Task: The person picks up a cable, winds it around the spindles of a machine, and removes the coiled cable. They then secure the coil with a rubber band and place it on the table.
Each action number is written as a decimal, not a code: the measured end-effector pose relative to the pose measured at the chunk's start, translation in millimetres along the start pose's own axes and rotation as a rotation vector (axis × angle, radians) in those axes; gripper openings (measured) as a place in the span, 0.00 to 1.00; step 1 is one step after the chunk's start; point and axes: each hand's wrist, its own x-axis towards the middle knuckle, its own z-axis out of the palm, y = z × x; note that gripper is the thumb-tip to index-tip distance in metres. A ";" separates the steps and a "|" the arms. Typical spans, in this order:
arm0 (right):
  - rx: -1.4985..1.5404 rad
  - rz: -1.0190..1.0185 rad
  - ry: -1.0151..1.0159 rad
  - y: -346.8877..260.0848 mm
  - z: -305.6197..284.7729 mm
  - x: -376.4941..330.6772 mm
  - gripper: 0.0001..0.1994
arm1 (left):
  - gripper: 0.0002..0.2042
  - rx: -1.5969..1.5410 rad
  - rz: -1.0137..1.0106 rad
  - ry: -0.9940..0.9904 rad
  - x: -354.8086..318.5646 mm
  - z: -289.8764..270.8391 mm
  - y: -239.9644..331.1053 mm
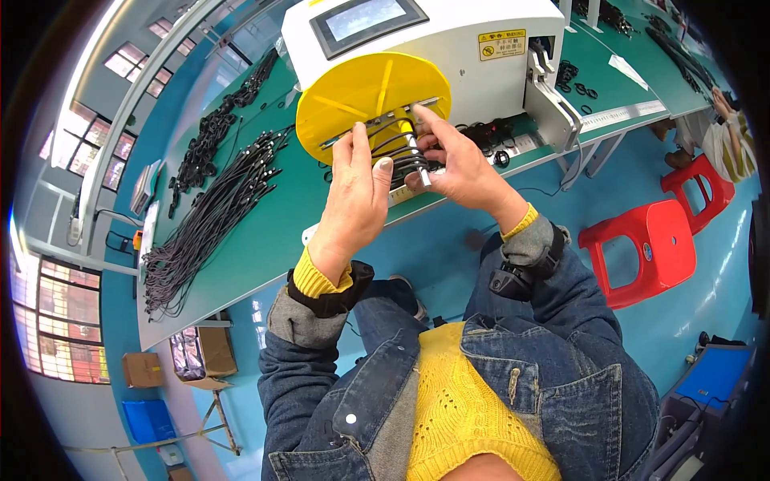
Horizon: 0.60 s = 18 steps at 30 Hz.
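A round yellow disc stands tilted on the front of a white machine. Black cable lies in loops around a pale peg that juts from the disc toward me. My left hand is at the left of the loops, its fingers stretched up to the disc and its thumb beside the cable. On the other side, my right hand has its index finger reaching to the disc's slotted bar, while its other fingers curl at the loops. Part of the cable is hidden behind my fingers.
Bundles of black cables and a row of coiled cables lie on the green table at left. A metal bracket stands right of the machine. Red stools and another person are at right.
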 end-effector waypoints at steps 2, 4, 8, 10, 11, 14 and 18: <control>0.034 -0.001 -0.017 2.2 6.4 -4.5 0.40 | 0.19 -0.061 0.005 0.048 -0.6 2.9 -0.1; -0.036 -0.039 0.157 -1.1 23.5 -18.1 0.34 | 0.17 -0.042 -0.008 0.032 -2.2 2.1 3.5; -0.208 -0.146 0.334 -9.3 37.9 -21.7 0.24 | 0.12 0.022 0.005 0.017 -4.3 1.6 13.9; -0.276 -0.187 0.378 -12.4 38.6 -21.5 0.21 | 0.09 0.062 0.070 0.044 -6.7 2.2 18.2; -0.312 -0.170 0.366 -13.7 36.9 -19.7 0.19 | 0.09 0.061 0.069 0.043 -6.6 2.0 17.7; -0.390 -0.128 0.351 -18.3 33.0 -20.6 0.16 | 0.10 0.093 0.024 -0.060 -1.4 3.4 14.1; -0.411 -0.113 0.304 -27.0 32.2 -32.5 0.16 | 0.10 0.179 0.068 0.007 -19.8 2.7 26.8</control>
